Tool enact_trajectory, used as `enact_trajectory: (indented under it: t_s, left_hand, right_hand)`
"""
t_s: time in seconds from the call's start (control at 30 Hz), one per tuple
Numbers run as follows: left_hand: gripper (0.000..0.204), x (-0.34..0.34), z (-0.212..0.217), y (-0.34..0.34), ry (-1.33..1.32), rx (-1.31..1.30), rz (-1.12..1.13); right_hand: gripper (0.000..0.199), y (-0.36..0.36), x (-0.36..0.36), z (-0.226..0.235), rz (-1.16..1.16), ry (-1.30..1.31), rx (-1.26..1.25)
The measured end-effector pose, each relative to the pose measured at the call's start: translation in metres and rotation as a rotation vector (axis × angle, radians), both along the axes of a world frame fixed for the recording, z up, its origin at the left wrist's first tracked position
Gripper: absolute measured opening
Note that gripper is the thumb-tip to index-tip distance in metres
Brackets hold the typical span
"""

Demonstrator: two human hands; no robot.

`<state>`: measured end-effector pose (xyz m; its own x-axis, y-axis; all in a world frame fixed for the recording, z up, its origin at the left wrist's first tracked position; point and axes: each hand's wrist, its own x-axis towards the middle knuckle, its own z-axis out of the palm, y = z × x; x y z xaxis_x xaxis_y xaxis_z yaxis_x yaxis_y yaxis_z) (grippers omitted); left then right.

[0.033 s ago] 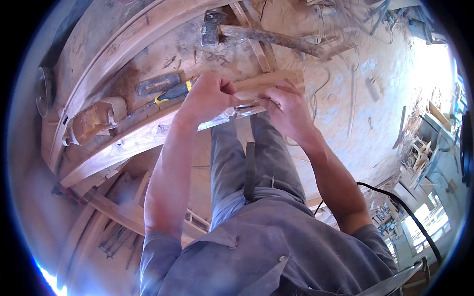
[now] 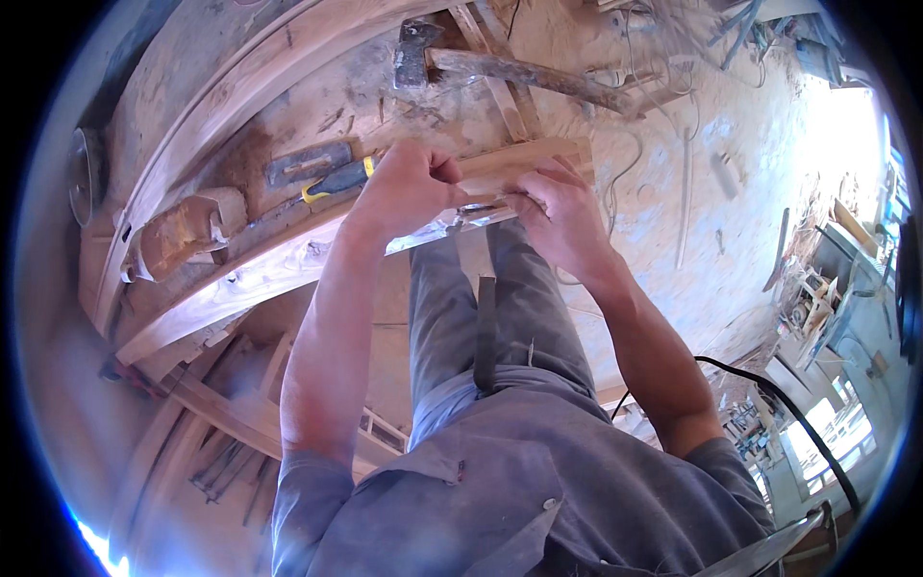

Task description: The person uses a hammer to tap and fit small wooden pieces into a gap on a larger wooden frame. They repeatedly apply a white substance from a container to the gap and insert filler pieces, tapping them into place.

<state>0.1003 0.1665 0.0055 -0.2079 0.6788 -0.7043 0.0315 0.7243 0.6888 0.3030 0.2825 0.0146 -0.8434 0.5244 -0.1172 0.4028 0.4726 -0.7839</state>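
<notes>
My left hand (image 2: 409, 190) is closed in a pinch over the wooden beam (image 2: 519, 165), its thumb and fingertips near the beam's front edge. My right hand (image 2: 560, 207) is also closed, with the fingertips pressed together a short way to the right. Between the hands, a small pale and dark piece (image 2: 473, 206) shows at the beam's edge; its kind is unclear, and the fingers hide what they grip. Just below hangs a flat strip (image 2: 486, 327), pale at the top and dark lower down, in front of my trousers.
Left of my left hand, a yellow-and-black handled tool (image 2: 341, 180) lies beside a dark flat block (image 2: 308, 163). Farther left sits a curved brown piece (image 2: 187, 234). An axe (image 2: 519, 72) rests beyond the beam. A black cable (image 2: 798, 418) runs at the right.
</notes>
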Motion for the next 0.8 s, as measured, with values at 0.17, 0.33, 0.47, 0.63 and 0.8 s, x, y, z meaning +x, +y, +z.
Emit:
enact_trajectory:
  t_s: [0.17, 0.33, 0.47, 0.63, 0.8]
  left_hand:
    - [0.016, 0.002, -0.001, -0.006, -0.033, 0.07, 0.101]
    - [0.009, -0.018, -0.007, -0.033, 0.062, 0.156, 0.544]
    - [0.005, -0.048, -0.019, -0.056, 0.185, 0.145, 0.764]
    - [0.007, -0.048, -0.055, -0.032, 0.304, 0.182, 0.714]
    - [0.008, -0.024, -0.079, 0.002, 0.355, 0.246, 0.72]
  right_hand:
    - [0.011, -0.003, 0.0, -0.003, -0.026, -0.047, -0.039]
    - [0.028, 0.031, -0.028, -0.01, -0.168, -0.057, 0.152]
    - [0.048, 0.073, -0.065, -0.03, -0.022, -0.237, 0.321]
    - [0.042, 0.093, -0.09, -0.053, 0.069, -0.42, 0.362]
    - [0.027, 0.112, -0.077, -0.034, 0.042, -0.494, 0.231]
